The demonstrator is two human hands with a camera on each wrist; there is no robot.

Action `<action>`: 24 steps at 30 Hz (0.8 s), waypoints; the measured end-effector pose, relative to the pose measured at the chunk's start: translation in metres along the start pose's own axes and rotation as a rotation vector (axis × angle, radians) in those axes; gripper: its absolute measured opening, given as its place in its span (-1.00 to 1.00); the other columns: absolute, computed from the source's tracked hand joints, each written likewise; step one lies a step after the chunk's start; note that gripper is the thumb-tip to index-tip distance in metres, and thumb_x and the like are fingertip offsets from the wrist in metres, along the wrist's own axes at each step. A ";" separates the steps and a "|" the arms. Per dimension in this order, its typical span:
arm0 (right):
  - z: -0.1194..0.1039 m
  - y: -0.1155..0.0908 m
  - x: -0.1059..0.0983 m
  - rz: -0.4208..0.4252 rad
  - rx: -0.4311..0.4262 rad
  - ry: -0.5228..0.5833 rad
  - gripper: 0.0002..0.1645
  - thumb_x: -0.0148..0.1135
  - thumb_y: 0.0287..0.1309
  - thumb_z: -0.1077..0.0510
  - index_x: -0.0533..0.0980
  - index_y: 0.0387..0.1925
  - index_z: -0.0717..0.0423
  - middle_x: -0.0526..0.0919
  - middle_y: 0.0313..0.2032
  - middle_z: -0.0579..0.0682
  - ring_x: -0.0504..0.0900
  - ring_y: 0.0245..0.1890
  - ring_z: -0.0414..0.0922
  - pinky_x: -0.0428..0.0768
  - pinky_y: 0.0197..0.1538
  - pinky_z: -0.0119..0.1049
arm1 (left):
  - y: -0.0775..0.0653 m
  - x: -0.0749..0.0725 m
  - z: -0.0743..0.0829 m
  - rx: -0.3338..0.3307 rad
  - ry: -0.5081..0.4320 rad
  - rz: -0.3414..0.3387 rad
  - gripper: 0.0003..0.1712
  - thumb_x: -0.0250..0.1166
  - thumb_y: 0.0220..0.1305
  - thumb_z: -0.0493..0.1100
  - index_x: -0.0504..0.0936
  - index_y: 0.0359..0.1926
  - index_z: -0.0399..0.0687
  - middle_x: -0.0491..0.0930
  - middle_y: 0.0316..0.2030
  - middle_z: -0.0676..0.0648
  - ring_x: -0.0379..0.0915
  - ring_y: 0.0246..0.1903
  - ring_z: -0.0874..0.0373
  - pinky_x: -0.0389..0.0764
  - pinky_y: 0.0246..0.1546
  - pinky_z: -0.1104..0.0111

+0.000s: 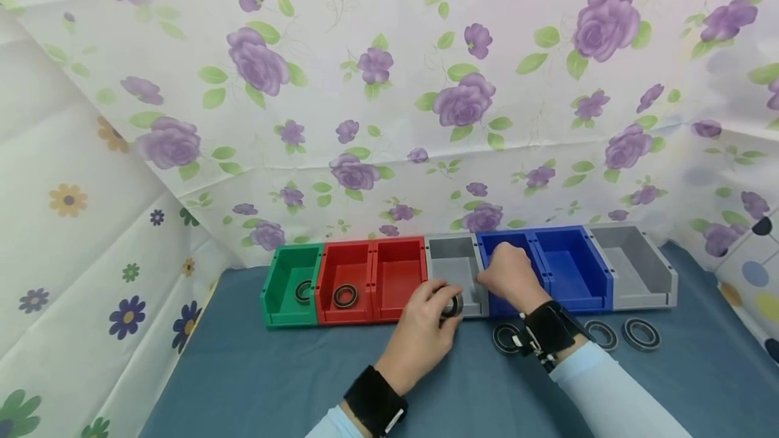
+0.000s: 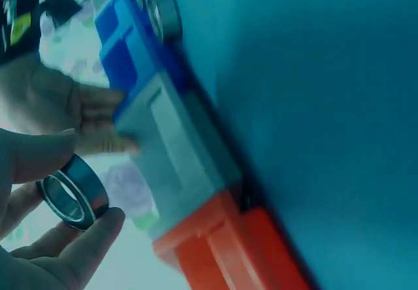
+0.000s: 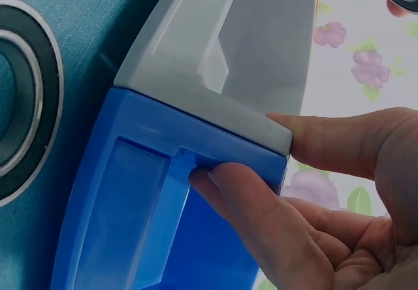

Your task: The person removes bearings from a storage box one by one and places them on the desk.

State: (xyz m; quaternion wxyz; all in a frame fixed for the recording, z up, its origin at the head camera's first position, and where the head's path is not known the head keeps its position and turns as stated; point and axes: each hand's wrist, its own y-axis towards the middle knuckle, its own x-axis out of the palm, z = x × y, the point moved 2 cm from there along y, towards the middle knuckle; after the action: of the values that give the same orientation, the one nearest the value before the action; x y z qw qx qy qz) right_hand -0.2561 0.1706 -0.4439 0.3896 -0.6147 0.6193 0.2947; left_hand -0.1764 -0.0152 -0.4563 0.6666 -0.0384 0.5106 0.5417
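My left hand (image 1: 426, 323) pinches a ball bearing (image 2: 91, 185) between thumb and fingers, tilted, near the front of a grey bin (image 1: 452, 269). My right hand (image 1: 514, 276) grips the adjoining side walls of that grey bin and the blue bin (image 3: 140, 205) beside it. In the right wrist view, its thumb rests on the grey wall while the curled index finger reaches over the blue one. Part of the blue bin is hidden behind this hand in the head view.
The bins form a row: green (image 1: 276, 289), red (image 1: 398, 276), grey, blue, with another grey bin (image 1: 635, 265) at the right end. One bearing (image 1: 335, 296) lies in a red bin, another (image 1: 298, 291) in the green. In front, on the blue cloth, lie bearings (image 1: 627, 334).
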 end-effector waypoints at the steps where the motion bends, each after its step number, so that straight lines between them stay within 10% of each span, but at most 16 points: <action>1: 0.000 0.000 0.000 0.001 0.001 -0.001 -0.54 0.35 -0.15 0.07 0.25 -0.84 0.01 0.16 -0.81 -0.13 0.33 -0.80 -0.14 0.32 -0.71 -0.34 | -0.001 0.003 0.001 0.000 0.006 -0.019 -0.43 0.35 0.09 -0.17 0.44 0.16 0.13 0.33 0.07 0.04 0.26 0.03 0.29 0.31 -0.02 0.55; 24: 0.001 0.002 0.001 0.000 0.013 0.006 -0.54 0.38 -0.15 0.03 0.31 -0.83 0.06 0.19 -0.79 -0.12 0.37 -0.77 -0.12 0.34 -0.69 -0.32 | -0.020 0.043 0.002 -0.087 0.156 -0.342 -0.40 0.41 0.00 -0.13 0.45 0.11 -0.04 0.42 -0.02 0.08 0.32 -0.06 0.34 0.40 -0.05 0.46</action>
State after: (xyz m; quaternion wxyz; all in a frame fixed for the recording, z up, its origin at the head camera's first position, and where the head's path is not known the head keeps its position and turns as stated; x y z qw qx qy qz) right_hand -0.2578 0.1712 -0.4458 0.3916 -0.6131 0.6224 0.2888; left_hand -0.1649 0.0074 -0.4965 0.7051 -0.1956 0.5229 0.4373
